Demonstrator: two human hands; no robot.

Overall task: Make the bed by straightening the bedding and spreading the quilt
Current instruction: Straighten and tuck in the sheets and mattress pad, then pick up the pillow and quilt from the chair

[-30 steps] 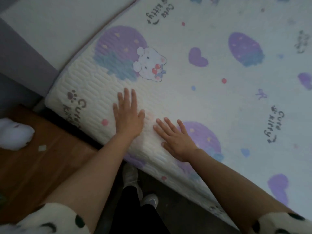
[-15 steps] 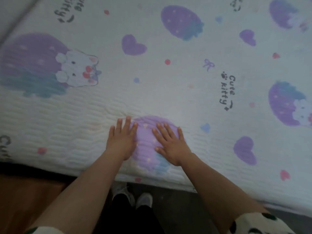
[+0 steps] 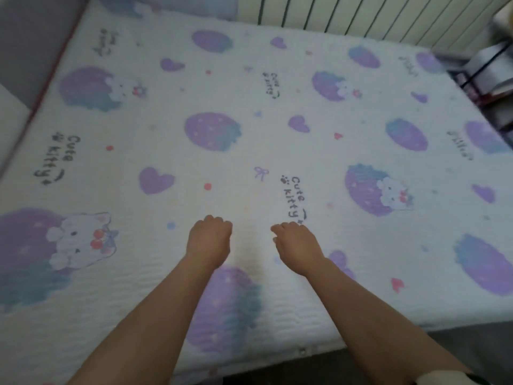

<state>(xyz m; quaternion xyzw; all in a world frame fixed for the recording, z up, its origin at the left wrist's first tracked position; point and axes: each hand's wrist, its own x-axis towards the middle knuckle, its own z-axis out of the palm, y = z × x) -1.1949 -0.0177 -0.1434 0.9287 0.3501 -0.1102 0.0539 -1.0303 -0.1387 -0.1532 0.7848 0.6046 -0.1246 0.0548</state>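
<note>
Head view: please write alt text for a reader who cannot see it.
Left hand and right hand, fingers curled, reach side by side over a white bed cover printed with purple strawberries, hearts and kittens. White vertical slats stand behind it.

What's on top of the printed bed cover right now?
Only the left hand and right hand, knuckles up, over the bed cover near its front edge. Whether they touch or pinch the fabric is hidden under the curled hands.

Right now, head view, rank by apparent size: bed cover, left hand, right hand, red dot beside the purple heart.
1. bed cover
2. left hand and right hand: look alike, not ranked; nearness to the camera enlarges both
3. red dot, beside the purple heart
</note>
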